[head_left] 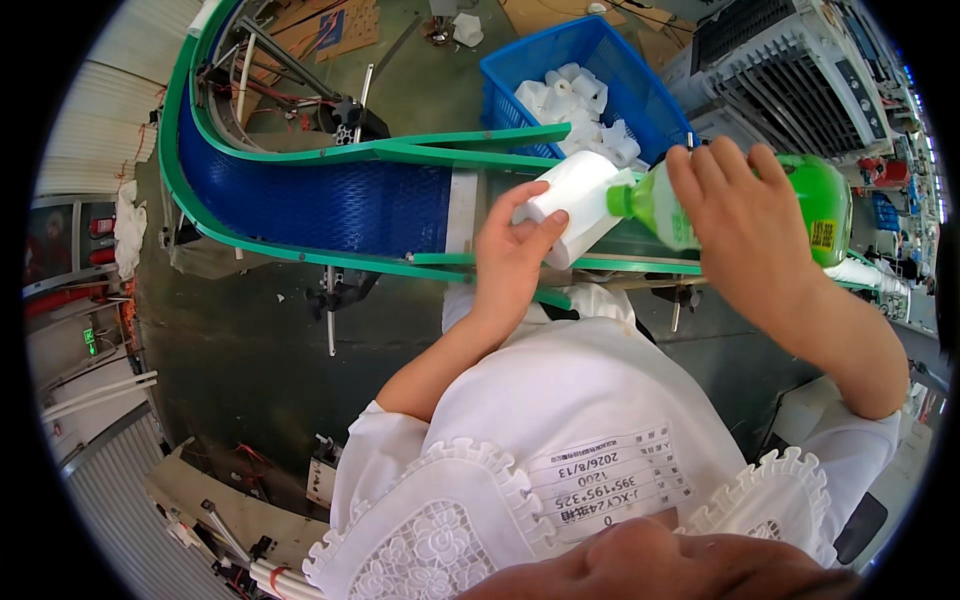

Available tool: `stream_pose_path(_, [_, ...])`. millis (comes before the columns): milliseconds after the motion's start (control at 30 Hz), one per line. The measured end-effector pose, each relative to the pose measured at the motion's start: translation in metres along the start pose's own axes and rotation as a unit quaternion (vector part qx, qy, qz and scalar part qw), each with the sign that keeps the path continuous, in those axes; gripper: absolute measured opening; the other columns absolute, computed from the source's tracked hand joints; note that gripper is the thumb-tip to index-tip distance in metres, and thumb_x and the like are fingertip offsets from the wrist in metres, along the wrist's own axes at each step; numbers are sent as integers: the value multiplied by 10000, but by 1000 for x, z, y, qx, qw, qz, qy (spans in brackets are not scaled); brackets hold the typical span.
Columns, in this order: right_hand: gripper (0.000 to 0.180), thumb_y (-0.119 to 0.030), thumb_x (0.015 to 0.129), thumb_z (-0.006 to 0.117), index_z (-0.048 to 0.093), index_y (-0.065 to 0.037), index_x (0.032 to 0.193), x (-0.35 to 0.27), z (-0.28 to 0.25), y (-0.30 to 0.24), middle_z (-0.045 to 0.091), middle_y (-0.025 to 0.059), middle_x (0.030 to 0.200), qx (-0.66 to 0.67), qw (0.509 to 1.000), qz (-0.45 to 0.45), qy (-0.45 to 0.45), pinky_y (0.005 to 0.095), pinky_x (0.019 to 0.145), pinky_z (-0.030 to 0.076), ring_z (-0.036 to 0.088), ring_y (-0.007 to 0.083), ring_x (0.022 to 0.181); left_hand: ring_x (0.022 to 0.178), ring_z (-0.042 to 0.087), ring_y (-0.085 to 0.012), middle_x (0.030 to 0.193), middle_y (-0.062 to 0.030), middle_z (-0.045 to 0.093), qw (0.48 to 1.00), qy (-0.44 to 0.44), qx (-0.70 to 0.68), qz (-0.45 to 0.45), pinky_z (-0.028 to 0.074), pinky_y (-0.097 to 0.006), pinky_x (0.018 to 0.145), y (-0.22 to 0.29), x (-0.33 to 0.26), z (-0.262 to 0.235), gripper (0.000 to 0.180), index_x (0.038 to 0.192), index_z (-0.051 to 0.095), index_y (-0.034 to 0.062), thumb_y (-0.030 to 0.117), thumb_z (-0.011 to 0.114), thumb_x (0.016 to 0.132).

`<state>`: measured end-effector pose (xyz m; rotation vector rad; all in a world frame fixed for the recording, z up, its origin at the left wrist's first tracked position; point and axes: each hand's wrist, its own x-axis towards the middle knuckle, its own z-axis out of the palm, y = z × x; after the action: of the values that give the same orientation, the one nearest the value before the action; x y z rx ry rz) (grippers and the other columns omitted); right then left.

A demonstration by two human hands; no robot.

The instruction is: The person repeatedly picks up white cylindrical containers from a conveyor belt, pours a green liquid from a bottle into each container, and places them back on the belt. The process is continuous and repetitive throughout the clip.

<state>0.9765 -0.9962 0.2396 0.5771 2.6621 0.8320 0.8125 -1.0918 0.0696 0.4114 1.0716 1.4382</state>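
A curved conveyor (pixel 300 200) with a blue belt and green side rails sweeps in from ten o'clock and runs toward the centre of the view, above a dark floor. At centre, the person's left hand (pixel 510 255) is closed around a white cap (pixel 575 205), a stubby cylinder held tilted; the thumb presses on its near end while the fingers wrap its underside, so the cap's upper half sticks out past the fingertips toward one o'clock. Just beside it, at two o'clock from the cap, the green neck of a green plastic bottle (pixel 825 200) points at the cap's far end; whether the two touch is hard to tell from this angle. The right hand (pixel 745 225) grips the bottle lying on its side, fingers draped over the shoulder and covering most of the label, with the base jutting out at three o'clock. Behind both hands, at twelve o'clock, a blue crate (pixel 510 85) holds a heap of matching white caps. Grey machinery (pixel 780 60) fills the upper right.
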Motion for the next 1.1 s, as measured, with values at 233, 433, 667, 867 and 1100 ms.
stream_pose_path(233, [528,-73,710,637,518,7,1218,0,-9,-18,555,63,971,71,997,-8,-33,338,821,398,529,211,956,928,647,-139,982,-124,713,999,-12,13,-28,485,-286,827,7,1,7,422,1335,508,87,127,667,946])
stream_pose_path(433, [388,-152,730,664,560,-37,1086,-9,17,8,544,33,904,1,999,46,-29,300,795,381,516,169,935,907,639,-135,972,-129,710,1000,-5,-16,-13,470,-270,802,4,1,6,437,1349,497,85,138,667,951])
stream_pose_path(667, [561,-62,696,635,516,13,1239,-16,-4,-21,547,64,953,91,995,17,-24,354,817,394,521,216,938,973,634,-161,1004,-146,705,999,-28,3,-28,480,-287,836,4,1,13,438,1355,494,83,116,658,950])
stream_pose_path(867, [449,-109,659,689,540,-41,1077,-21,27,13,542,40,932,38,995,89,-27,313,791,391,516,180,936,1021,633,-179,1104,-156,682,1000,-11,-20,5,494,-301,877,3,-2,6,455,1358,501,86,106,668,934])
stream_pose_path(1100, [499,-83,649,693,536,-25,1119,-29,9,-3,546,42,952,97,992,85,15,317,794,394,523,188,944,1035,630,-181,1146,-153,667,1000,17,-12,-10,505,-318,895,-1,2,7,443,1341,528,83,102,675,924])
